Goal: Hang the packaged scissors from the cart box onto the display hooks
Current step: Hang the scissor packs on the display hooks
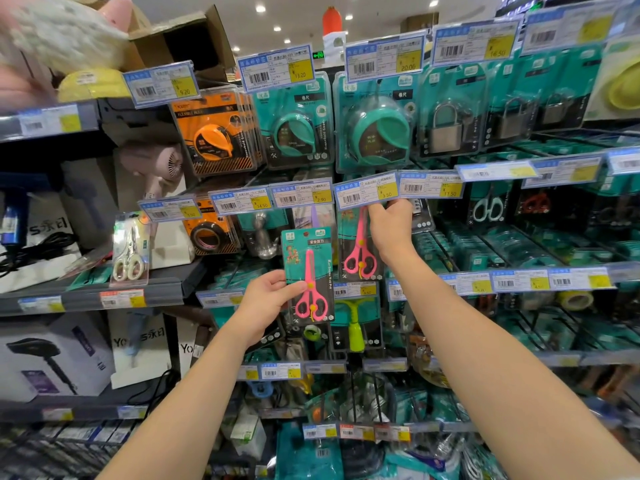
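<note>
Price tag (367, 194) "3.50"; upper tag (384, 60) "20.00"

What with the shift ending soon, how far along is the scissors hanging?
Done: one pink scissors pack hangs under the 3.50 price tag. In hand: the left hand holds a second pack, not yet hooked, while the right hand reaches up beneath that tag; what it grips is unclear. Left: hooking this pack. The cart box is out of view, so the remaining stock cannot be judged.

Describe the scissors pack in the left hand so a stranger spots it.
Below the big teal tape measure, find the 3.50 price tag. Lower-left of it, the left hand pinches a teal card of pink scissors. Its twin sits right under the tag; this one is hand-held.
</note>
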`<state>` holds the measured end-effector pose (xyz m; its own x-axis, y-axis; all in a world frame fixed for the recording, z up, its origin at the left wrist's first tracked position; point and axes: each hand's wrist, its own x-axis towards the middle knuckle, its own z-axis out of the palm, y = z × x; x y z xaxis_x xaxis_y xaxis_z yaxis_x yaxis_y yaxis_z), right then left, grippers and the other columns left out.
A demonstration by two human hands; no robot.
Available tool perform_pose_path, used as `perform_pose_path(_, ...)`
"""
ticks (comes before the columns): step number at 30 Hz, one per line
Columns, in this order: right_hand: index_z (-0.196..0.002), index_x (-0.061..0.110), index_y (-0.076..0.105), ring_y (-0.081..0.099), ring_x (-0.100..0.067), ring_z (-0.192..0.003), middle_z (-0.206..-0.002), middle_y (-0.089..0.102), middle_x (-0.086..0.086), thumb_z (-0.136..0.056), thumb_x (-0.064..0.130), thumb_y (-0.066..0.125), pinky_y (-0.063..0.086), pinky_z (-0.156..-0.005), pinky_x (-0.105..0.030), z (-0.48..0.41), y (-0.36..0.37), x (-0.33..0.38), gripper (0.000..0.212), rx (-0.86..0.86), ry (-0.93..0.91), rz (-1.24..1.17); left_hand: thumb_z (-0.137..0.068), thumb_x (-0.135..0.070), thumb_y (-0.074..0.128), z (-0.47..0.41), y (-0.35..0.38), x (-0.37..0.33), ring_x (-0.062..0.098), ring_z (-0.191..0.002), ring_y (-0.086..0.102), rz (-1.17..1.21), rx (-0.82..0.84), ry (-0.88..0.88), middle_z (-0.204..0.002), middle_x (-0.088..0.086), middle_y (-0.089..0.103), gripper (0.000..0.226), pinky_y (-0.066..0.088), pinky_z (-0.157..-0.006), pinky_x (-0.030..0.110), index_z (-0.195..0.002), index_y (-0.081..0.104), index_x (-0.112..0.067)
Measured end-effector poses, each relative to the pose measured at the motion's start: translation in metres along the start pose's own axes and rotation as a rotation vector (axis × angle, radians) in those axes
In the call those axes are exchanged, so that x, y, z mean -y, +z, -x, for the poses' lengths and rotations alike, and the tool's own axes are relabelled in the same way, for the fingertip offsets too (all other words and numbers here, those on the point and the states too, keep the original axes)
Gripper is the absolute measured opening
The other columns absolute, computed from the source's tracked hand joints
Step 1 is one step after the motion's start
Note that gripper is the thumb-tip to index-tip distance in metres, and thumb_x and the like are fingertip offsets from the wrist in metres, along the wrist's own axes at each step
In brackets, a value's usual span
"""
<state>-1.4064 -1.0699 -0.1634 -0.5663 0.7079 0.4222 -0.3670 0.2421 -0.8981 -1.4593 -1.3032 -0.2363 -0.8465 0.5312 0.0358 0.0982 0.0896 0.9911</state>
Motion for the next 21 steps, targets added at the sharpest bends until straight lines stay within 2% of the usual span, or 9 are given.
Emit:
perform_pose_path(5, -0.077, 0.007, 0.055, 0.029, -0.015, -0.058, -0.07, 0.041, -0.01, -0.098, 0.013, 0.063, 0.024, -0.054, -0.027, -0.0012, -0.0002, -0.0013, 0.024, 0.002, -0.003, -0.003, -0.094, -0.016, 0.075, 0.0017, -0.0018, 0.0007, 0.025, -0.102, 0.078, 0.002, 0.001, -0.001, -0.109, 0.006, 0.081, 0.026, 0.057, -0.095, 0.041, -0.12, 0.071, -0.016)
perform_pose_path(10, -0.075, 0.005, 0.054, 0.026, -0.013, -0.052, -0.065, 0.037, -0.009, -0.097, 0.012, 0.063, 0.023, -0.053, -0.027, 0.0002, -0.0002, -0.0036, 0.026, -0.006, -0.005, -0.007, -0.095, -0.015, 0.074, 0.0041, -0.0037, 0.0022, 0.025, -0.1, 0.078, 0.01, -0.003, -0.002, -0.108, 0.006, 0.081, 0.025, 0.057, -0.093, 0.04, -0.12, 0.071, -0.015)
perform_pose_path(13, -0.075, -0.008, 0.052, 0.028, -0.011, -0.054, -0.065, 0.04, -0.007, -0.096, 0.012, 0.065, 0.027, -0.053, -0.026, 0.0001, -0.0012, -0.0045, 0.032, -0.014, -0.01, -0.011, -0.095, -0.013, 0.074, 0.0045, -0.004, 0.0027, 0.025, -0.1, 0.078, 0.019, -0.011, -0.003, -0.107, 0.006, 0.081, 0.025, 0.058, -0.092, 0.04, -0.12, 0.071, -0.015)
perform_pose_path(14, -0.074, -0.007, 0.053, 0.029, -0.01, -0.053, -0.063, 0.041, -0.005, -0.096, 0.013, 0.066, 0.028, -0.053, -0.025, 0.0002, -0.0019, -0.0044, 0.032, -0.018, -0.016, -0.014, -0.094, -0.013, 0.074, 0.0043, -0.0042, 0.0028, 0.024, -0.099, 0.078, 0.02, -0.017, -0.004, -0.107, 0.006, 0.081, 0.025, 0.058, -0.093, 0.04, -0.119, 0.071, -0.015)
perform_pose_path(18, -0.063, 0.016, 0.043, 0.03, -0.002, -0.047, -0.057, 0.039, 0.009, -0.094, 0.016, 0.069, 0.031, -0.05, -0.019, 0.0011, -0.0043, -0.0049, 0.041, -0.037, -0.008, -0.018, -0.094, -0.012, 0.074, 0.004, -0.0047, 0.003, 0.025, -0.1, 0.078, 0.021, -0.021, -0.007, -0.109, 0.007, 0.081, 0.026, 0.058, -0.094, 0.041, -0.12, 0.071, -0.013)
perform_pose_path(21, -0.06, 0.015, 0.044, 0.032, -0.003, -0.047, -0.055, 0.041, 0.008, -0.094, 0.012, 0.068, 0.031, -0.051, -0.021, 0.0007, -0.0058, -0.0031, 0.042, -0.021, -0.02, -0.022, -0.093, -0.014, 0.075, 0.0034, -0.0048, 0.0039, 0.024, -0.101, 0.078, 0.018, -0.022, -0.009, -0.11, 0.006, 0.081, 0.028, 0.057, -0.097, 0.044, -0.121, 0.071, -0.014)
